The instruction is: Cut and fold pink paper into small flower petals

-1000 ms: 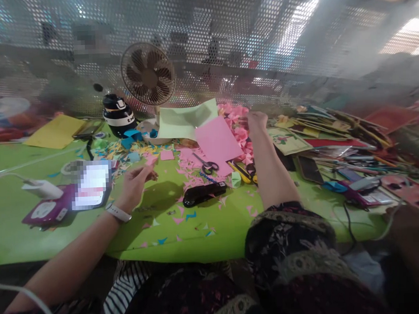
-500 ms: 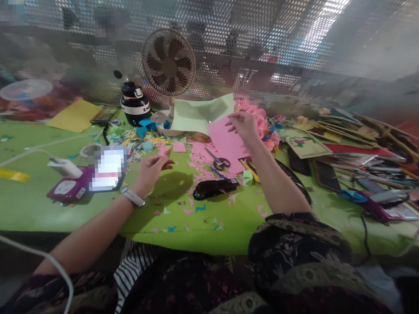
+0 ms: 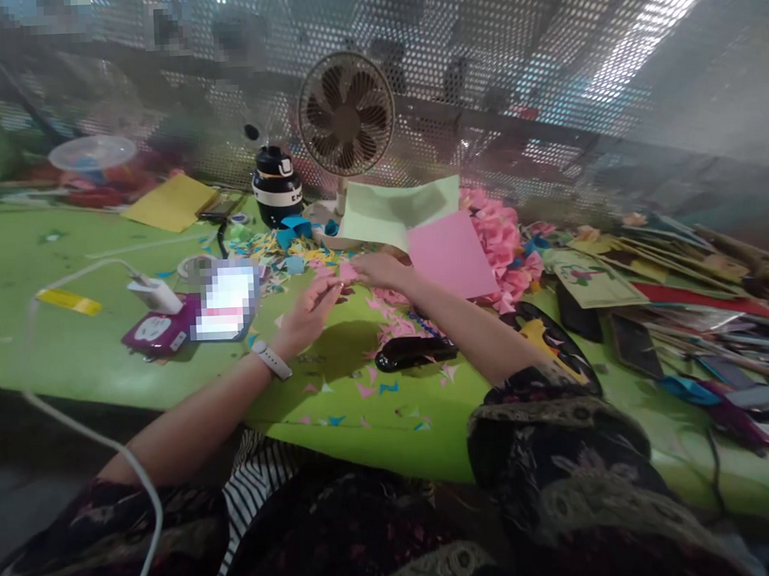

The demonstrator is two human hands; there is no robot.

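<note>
My left hand point(image 3: 306, 317), with a white band at the wrist, hovers over the green table; its fingers are drawn together, and what they hold, if anything, is too small to make out. My right hand point(image 3: 382, 271) reaches across to it, fingers stretched out, fingertips by a small pink paper square point(image 3: 347, 271). Below my right forearm lies a black stapler point(image 3: 413, 353) among pink paper scraps point(image 3: 395, 326). A large pink sheet point(image 3: 452, 255) rests against a pale green sheet point(image 3: 400, 211), with pink paper flowers point(image 3: 497, 232) heaped at its right. My right arm hides the scissors.
A fan point(image 3: 346, 116) and a black bottle point(image 3: 276, 189) stand at the back. To the left are a lit phone point(image 3: 225, 299), a purple box point(image 3: 160, 332) with a white charger point(image 3: 154, 294), and a cable. Sticks, papers and dark phones point(image 3: 635, 345) crowd the right side.
My right hand has moved left and down from the large pink sheet to the small pink square beside my left hand. The view has shifted a little left.
</note>
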